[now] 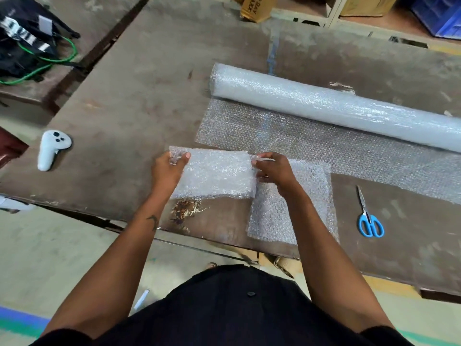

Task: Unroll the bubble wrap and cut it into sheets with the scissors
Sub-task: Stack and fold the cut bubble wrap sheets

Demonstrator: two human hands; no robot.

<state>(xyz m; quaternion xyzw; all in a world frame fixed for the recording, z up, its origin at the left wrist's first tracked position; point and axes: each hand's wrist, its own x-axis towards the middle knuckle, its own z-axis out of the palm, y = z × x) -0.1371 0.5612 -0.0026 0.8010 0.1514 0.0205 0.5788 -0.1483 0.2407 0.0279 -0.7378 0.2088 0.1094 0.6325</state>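
A long bubble wrap roll (324, 106) lies across the brown table (124, 101), with its unrolled end (311, 143) spread flat toward me. A cut, folded bubble wrap sheet (217, 174) is held by its two upper corners: my left hand (168, 171) pinches the left corner, my right hand (273, 169) pinches the right one. Another cut sheet (299, 211) lies flat on the table under my right forearm. Blue-handled scissors (368, 217) rest shut on the table to the right, away from both hands.
A white handheld controller (51, 148) lies on the table at the left. A black bag with a green cable (30, 43) sits on a second surface at far left. Cardboard boxes (258, 6) and a blue crate (441, 16) stand behind. A worn patch (185, 208) marks the table's front edge.
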